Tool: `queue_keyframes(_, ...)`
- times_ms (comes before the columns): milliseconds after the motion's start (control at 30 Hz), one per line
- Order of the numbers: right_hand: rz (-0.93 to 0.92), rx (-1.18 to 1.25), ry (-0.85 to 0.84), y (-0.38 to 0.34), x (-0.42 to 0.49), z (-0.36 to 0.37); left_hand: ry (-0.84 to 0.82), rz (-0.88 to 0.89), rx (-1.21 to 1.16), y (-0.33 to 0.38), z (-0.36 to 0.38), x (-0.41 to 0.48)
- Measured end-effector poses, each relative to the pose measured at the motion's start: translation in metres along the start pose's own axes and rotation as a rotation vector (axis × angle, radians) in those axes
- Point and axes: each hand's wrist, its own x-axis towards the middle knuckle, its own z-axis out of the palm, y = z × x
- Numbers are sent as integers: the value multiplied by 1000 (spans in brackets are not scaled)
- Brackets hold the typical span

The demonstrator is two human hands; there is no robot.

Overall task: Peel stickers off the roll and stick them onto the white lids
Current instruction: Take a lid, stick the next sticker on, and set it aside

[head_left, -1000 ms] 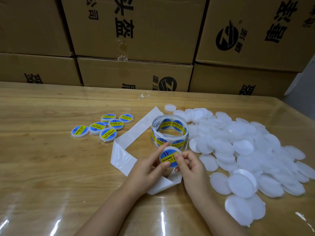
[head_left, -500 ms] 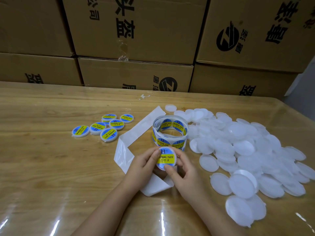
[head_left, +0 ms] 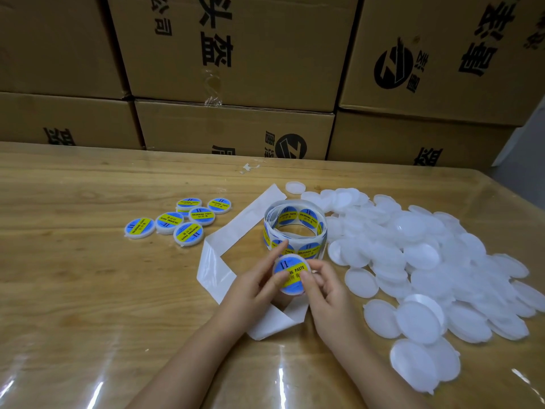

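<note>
A round white plastic lid (head_left: 290, 274) carrying a blue sticker with a yellow band is held just above the wooden table (head_left: 73, 290), in front of the loosely coiled roll of blue-and-yellow stickers (head_left: 295, 228). The left hand (head_left: 253, 290) and the right hand (head_left: 327, 293) clamp it between them, fingers (head_left: 275, 255) curled round its rim and both thumbs pressed on the sticker. The lid's labelled face tilts up toward the camera, and its yellow band, the long line across it, runs from lower left to upper right, with the word PASTE rising to the right. The roll stands on its edge with its hollow core pointing up. A white empty backing strip (head_left: 218, 270) trails from it in a bent loop and passes under the hands. Six labelled white lids (head_left: 180, 221) lie sticker-up in a cluster to the left, well apart from the roll. A heap of bare white lids (head_left: 427, 261) spreads across the right side, touching the roll. Brown cardboard boxes (head_left: 265, 54) with black print are stacked behind the table, all closed, so their contents cannot be told.
</note>
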Motion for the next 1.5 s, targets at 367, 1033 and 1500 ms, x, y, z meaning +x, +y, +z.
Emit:
queue_keyframes(367, -45, -24, 89, -4, 0, 3, 15, 92, 65, -2, 1, 1)
queue_keyframes(1033, -79, -131, 74, 4, 3, 0, 601, -277, 505, -35, -88, 14)
queue_keyframes(1500, -50, -108, 85, 4, 2, 0, 672, -635, 779, -45, -107, 0)
